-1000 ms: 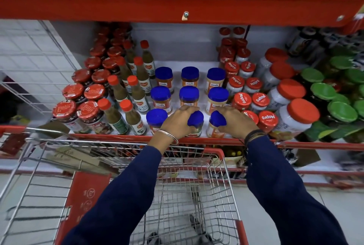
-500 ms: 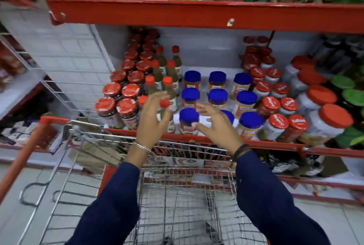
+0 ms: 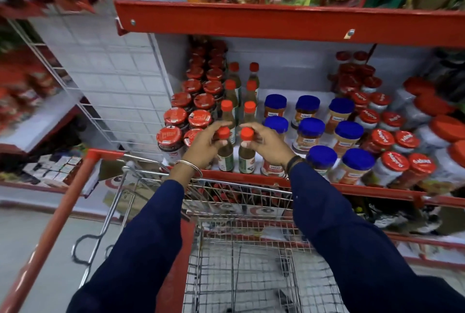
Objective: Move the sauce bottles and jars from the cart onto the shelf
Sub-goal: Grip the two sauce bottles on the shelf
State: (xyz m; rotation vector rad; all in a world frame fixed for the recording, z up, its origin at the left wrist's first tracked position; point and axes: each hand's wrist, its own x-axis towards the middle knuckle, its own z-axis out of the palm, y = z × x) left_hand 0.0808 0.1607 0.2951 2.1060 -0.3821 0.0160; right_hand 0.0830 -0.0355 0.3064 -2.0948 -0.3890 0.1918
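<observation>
Two green sauce bottles with red caps stand at the front edge of the red shelf [image 3: 352, 188]. My left hand [image 3: 203, 145] grips the neck of the left green sauce bottle [image 3: 225, 158]. My right hand [image 3: 269, 144] grips the neck of the right green sauce bottle [image 3: 247, 156]. Behind them runs a double row of the same bottles [image 3: 249, 111]. Blue-lidded jars [image 3: 310, 134] stand to the right, red-lidded dark jars [image 3: 175, 117] to the left. The wire cart [image 3: 251, 270] sits below my arms, and its basket looks bare.
Red-lidded white jars [image 3: 392, 164] fill the shelf's right side. A red upper shelf [image 3: 276, 22] with food pouches hangs overhead. A white wire grid panel [image 3: 105, 81] borders the left. The cart's red handle [image 3: 50, 232] slants at lower left. More goods sit on a lower shelf.
Both hands left the blue-lidded jars at the shelf front, moved left, and closed on the two front red-capped green bottles. The view shifted left and down.
</observation>
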